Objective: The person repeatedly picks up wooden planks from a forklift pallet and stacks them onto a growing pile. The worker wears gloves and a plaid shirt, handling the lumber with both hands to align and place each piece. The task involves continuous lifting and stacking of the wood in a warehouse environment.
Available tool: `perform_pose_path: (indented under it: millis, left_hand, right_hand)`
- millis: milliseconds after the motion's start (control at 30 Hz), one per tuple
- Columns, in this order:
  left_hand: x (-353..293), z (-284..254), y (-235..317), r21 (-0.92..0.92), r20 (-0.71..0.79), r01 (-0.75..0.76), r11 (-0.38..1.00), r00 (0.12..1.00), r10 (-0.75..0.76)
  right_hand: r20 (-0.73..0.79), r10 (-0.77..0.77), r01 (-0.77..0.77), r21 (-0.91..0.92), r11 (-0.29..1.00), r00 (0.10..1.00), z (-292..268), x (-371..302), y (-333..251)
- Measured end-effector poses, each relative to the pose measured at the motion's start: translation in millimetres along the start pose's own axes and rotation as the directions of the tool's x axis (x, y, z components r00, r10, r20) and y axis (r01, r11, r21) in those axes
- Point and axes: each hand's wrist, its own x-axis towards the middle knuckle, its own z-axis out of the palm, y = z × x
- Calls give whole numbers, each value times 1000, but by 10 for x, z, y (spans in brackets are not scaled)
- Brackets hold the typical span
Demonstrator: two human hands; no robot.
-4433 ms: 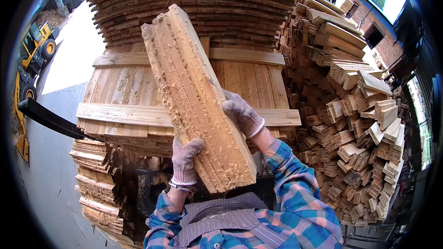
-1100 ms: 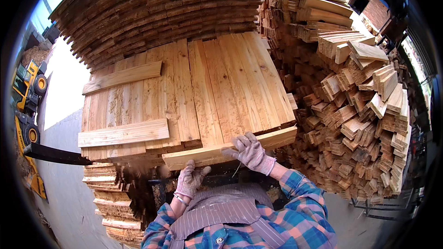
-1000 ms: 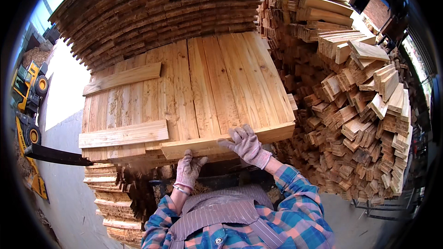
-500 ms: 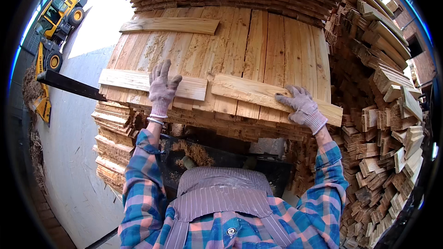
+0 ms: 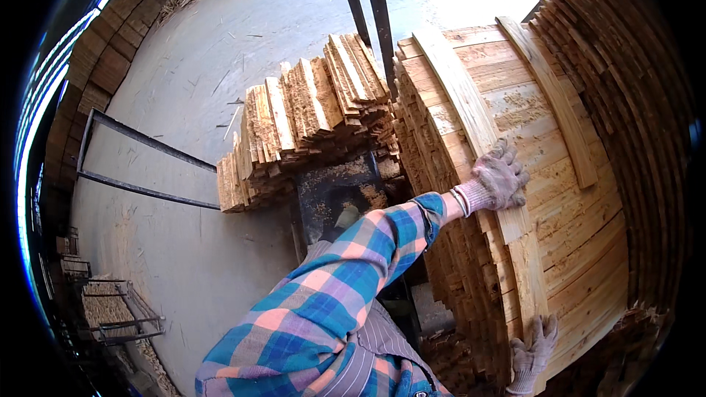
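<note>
Rough wooden boards (image 5: pixel 581 246) lie side by side on top of a stack. Across them, along the stack's near edge, a pale plank (image 5: pixel 457 92) and a second plank (image 5: pixel 526 268) lie end to end, their ends close together. My left hand (image 5: pixel 500 176), in a dusty knit glove, rests across the first plank near that joint, palm down. Farther along, at the outer end of the second plank, lies my gloved right hand (image 5: pixel 535 345) with its fingers apart. A third plank (image 5: pixel 551 99) lies across the boards by the taller stack, untouched.
A tall stack of boards (image 5: pixel 618 81) rises at the right. Left of me is a lower board pile (image 5: pixel 294 114) beside a black, sawdust-strewn surface (image 5: pixel 331 198). Dark metal bars (image 5: pixel 368 0) stick out behind it, and a metal frame (image 5: pixel 151 140) extends over the floor (image 5: pixel 176 95).
My view has swung left, so the stack now appears at the right. Both hands are still on the two planks, whose facing ends now look closer together.
</note>
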Motion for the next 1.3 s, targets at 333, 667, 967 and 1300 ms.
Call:
perform_pose_path:
  millis: [333, 667, 967, 1300]
  left_hand:
    - [-1588, 537, -1867, -915, -107, -355, -191, 672, -733]
    - [-2233, 2893, -5526, -660, 682, -195, -725, 248, -688]
    - [-2004, 3110, -5682, -790, 521, 400, -466, 37, -852]
    - [-2386, 3431, -4931, -591, 784, -100, -801, 165, -599]
  right_hand:
    - [700, 109, -543, 436, 717, 706, 3595, 1668, -2009]
    - [538, -42, 173, -195, 966, 842, 6778, 5027, -4267]
    - [387, -180, 259, -162, 952, 904, 7674, 4850, -4092]
    - [705, 329, -645, 234, 728, 628, 7519, 4347, -2626]
